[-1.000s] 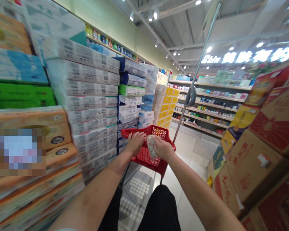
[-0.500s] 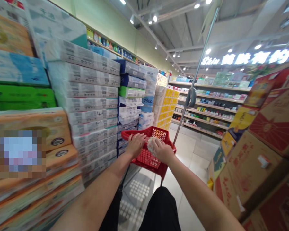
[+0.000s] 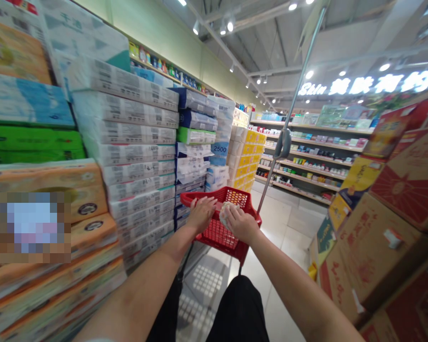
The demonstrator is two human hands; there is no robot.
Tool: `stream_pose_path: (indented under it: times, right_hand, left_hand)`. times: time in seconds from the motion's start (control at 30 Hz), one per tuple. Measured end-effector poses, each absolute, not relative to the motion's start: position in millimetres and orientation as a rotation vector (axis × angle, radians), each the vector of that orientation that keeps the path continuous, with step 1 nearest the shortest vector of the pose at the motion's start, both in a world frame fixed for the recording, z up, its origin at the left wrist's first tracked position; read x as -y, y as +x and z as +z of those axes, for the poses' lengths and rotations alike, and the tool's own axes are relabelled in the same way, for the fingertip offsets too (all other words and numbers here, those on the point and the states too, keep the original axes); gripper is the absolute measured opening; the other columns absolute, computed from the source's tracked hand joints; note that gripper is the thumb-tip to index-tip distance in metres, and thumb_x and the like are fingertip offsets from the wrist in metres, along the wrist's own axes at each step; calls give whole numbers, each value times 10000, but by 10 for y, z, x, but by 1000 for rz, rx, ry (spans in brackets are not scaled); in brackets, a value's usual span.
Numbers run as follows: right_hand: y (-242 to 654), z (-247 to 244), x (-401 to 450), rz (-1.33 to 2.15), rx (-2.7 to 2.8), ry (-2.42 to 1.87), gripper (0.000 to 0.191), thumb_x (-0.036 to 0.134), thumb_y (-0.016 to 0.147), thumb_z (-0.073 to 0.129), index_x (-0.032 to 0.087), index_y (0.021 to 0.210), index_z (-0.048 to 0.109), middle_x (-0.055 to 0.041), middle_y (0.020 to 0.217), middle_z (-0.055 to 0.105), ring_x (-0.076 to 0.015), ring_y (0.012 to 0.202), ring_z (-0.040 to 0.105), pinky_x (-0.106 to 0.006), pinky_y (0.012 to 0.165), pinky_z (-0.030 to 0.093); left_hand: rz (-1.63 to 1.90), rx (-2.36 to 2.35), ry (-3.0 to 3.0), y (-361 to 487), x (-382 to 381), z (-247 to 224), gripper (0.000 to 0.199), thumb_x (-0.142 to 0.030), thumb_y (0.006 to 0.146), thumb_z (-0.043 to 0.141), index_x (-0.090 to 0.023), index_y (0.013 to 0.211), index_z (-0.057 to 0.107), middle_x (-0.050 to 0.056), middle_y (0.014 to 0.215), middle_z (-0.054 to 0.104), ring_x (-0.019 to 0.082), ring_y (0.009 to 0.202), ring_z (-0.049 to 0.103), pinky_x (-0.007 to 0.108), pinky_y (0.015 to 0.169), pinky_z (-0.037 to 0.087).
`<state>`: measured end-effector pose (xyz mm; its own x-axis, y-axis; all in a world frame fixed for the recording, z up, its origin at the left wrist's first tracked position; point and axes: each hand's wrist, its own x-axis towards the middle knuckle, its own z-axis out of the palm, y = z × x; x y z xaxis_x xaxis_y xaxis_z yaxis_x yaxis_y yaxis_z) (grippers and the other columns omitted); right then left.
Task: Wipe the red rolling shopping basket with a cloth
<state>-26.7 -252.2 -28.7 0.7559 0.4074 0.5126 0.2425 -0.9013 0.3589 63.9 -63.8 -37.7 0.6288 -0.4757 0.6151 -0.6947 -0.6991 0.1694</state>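
A red shopping cart basket (image 3: 219, 235) with lattice sides is in front of my knees. My left hand (image 3: 202, 212) lies at its near left rim, fingers stretched out and slightly apart; whether the palm presses on the rim is hidden. In my right hand (image 3: 240, 222) is a crumpled whitish cloth (image 3: 225, 213), bunched under the fingers over the near rim. The fingers curl round the cloth and cover part of it. A metal pole (image 3: 296, 95) with a grey fitting rises by the cart's right side.
Tall stacks of packaged tissue paper (image 3: 139, 128) line the left. Cardboard cartons (image 3: 374, 242) are piled close on the right. Shelves of small goods (image 3: 314, 156) stand across the far end, beyond a pale tiled floor (image 3: 276, 280).
The view has shifted very slightly. My fingers on the cloth have moved a little; both hands stay at the cart's near rim.
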Motion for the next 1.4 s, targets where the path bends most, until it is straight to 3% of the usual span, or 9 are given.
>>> stream_pose_path:
  times: [0.1, 0.27, 0.43, 0.57, 0.8, 1.0, 1.23, 1.4]
  right_hand:
    - [-293, -292, 2580, 837, -633, 2665, 482, 321, 987, 301, 150, 1428, 395, -163, 1415, 461, -307, 1134, 534, -423, 779, 540]
    - [-249, -290, 2515, 873, -358, 2694, 462, 312, 1000, 255, 112, 1347, 485, -184, 1289, 558, -257, 937, 610, -378, 711, 537]
    - [-272, -298, 2515, 873, -540, 2691, 449, 324, 999, 284, 153, 1378, 453, -172, 1359, 506, -270, 1045, 575, -386, 769, 524]
    - [-304, -277, 2520, 868, -530, 2731, 426, 375, 997, 321, 216, 1363, 469, -143, 1375, 497, -255, 1007, 592, -378, 773, 517]
    - [-256, -182, 2331, 887, -59, 2839, 413, 420, 1009, 275, 228, 1275, 526, -101, 1059, 659, -198, 815, 638, -298, 689, 515]
    - [-315, -217, 2374, 888, -281, 2751, 460, 462, 993, 309, 229, 1354, 470, -140, 1299, 550, -249, 990, 597, -318, 722, 513]
    - [-317, -179, 2328, 884, -56, 2839, 424, 408, 1017, 235, 265, 1281, 534, -84, 1086, 659, -201, 846, 635, -287, 689, 490]
    - [-362, -263, 2389, 911, -322, 2655, 463, 426, 1007, 272, 213, 1383, 436, -127, 1380, 504, -252, 1031, 584, -304, 708, 489]
  left_hand:
    - [760, 922, 2454, 639, 647, -378, 436, -340, 995, 236, -318, 1346, 495, 19, 1401, 528, 227, 1330, 396, 538, 1123, 219]
    - [751, 920, 2472, 620, 645, -365, 448, -345, 996, 219, -296, 1345, 496, 23, 1412, 517, 235, 1333, 395, 545, 1123, 216]
    - [778, 939, 2471, 626, 628, -369, 437, -316, 991, 244, -302, 1340, 507, 32, 1398, 531, 231, 1326, 405, 544, 1123, 226]
    - [778, 928, 2460, 633, 641, -382, 441, -338, 994, 235, -306, 1346, 499, 27, 1398, 530, 230, 1326, 401, 546, 1119, 230]
    - [772, 942, 2462, 651, 629, -396, 440, -322, 991, 234, -309, 1349, 489, 23, 1404, 523, 232, 1334, 390, 537, 1125, 210]
    - [780, 942, 2471, 619, 627, -384, 439, -323, 994, 231, -296, 1346, 492, 26, 1407, 521, 235, 1336, 390, 534, 1126, 212]
    - [781, 943, 2485, 603, 628, -373, 432, -306, 994, 242, -293, 1346, 493, 25, 1408, 521, 232, 1331, 397, 531, 1124, 221]
    - [774, 944, 2491, 607, 632, -374, 437, -315, 998, 234, -279, 1348, 494, 24, 1411, 519, 231, 1339, 392, 534, 1129, 223]
